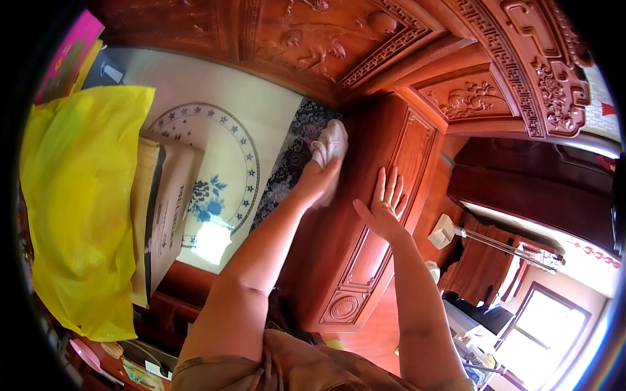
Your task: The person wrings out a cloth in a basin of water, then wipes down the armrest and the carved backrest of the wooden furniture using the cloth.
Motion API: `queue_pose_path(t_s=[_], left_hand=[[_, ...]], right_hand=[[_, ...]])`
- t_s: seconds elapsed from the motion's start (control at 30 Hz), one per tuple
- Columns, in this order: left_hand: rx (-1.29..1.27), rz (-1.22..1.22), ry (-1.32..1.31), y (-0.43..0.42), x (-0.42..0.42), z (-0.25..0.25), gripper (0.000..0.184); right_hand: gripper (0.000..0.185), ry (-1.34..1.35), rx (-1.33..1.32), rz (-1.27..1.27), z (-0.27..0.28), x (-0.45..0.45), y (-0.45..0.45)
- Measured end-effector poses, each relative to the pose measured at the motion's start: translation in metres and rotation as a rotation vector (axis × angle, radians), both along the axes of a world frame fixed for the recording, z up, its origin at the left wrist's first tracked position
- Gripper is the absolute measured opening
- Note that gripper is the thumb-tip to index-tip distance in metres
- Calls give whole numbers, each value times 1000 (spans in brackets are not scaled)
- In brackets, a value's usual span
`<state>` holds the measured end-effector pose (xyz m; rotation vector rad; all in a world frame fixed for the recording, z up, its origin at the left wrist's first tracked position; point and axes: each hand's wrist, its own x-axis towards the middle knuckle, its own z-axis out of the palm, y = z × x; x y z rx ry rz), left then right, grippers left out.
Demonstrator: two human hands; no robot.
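Note:
My left hand [317, 183] is closed around a crumpled white cloth [333, 141], pressed on a dark reddish wooden surface [326, 225] beside a dark floral-patterned strip [283, 166]. Fingers slightly spread, my right hand [386, 210] lies flat on the carved front panel [412, 146] of the same wooden furniture and holds nothing. Left of the floral strip is a white sheet [264, 98] with a blue flower and star ring print.
A yellow plastic bag [85, 208] and a cardboard box [166, 215] occupy the left side. Carved wooden backrests [306, 39] rise along the far edge. At right are a dark wooden cabinet [521, 173], a metal pole [505, 242] and a bright window [544, 332].

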<state>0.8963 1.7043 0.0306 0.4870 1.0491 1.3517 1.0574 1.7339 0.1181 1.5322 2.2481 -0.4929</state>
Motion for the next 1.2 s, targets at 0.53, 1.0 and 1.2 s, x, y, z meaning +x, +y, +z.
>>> queue_pose_path(t_s=[0.53,1.0,1.2], left_hand=[[-67,5,358,132,26,-52,58],[-104,54,298,95,33,-47,54],[-90,93,123,134,21,-69,60]], right_hand=[[91,-36,-103,9,6,-3,2],[92,-70,-139,30,9,-6,5],[91,-39,-128,41,9,-3,5]])
